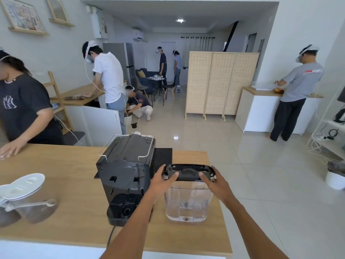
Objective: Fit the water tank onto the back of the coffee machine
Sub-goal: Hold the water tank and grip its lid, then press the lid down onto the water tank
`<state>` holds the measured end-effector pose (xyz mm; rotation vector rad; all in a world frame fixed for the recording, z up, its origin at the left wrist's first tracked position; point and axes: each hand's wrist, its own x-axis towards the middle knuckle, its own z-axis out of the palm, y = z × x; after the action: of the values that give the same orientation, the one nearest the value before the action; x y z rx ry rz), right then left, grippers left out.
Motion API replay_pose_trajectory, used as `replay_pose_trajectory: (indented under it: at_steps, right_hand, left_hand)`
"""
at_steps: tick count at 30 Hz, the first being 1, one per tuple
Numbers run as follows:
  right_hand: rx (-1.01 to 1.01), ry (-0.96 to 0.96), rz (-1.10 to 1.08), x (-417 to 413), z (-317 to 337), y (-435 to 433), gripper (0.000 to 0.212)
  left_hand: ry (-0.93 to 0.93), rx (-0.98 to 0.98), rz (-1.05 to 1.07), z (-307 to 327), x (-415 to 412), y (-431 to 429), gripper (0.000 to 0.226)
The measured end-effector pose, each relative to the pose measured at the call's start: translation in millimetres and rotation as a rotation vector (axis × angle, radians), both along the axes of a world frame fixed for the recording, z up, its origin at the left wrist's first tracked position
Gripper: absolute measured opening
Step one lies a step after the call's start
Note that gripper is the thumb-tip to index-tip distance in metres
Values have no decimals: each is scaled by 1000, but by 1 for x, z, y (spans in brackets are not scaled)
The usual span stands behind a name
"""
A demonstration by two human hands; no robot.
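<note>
clear plastic water tank (187, 200) is stood upright on the wooden counter (61, 171), just right of the coffee machine (125, 165). its black lid (188, 171) is clasped by left hand (164, 179) and right hand (212, 181), fingers curled; the machine's back lies leftward, nearer the left hand.

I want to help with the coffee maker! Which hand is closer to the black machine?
Left. The left hand holds the tank lid on the side beside the coffee machine; the right hand holds the lid's far side.

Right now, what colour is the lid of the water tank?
Black, on the clear water tank; the lid shows best in the head view.
</note>
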<state>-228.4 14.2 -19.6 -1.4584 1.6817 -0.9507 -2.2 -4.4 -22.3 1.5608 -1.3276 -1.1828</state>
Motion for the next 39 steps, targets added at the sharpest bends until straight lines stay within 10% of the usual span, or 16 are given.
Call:
replay_pose_trajectory:
  at_steps: [14, 28, 39]
  right_hand:
    - [-99, -25, 8, 0, 7, 4, 52]
    - [139, -141, -133, 11, 9, -31, 125]
    - [111, -177, -240, 21, 8, -34, 110]
  left_hand:
    - [252, -54, 172, 3, -1, -2, 64]
    - [299, -137, 281, -3, -4, -7, 50]
    - [341, -63, 218, 5, 0, 3, 26]
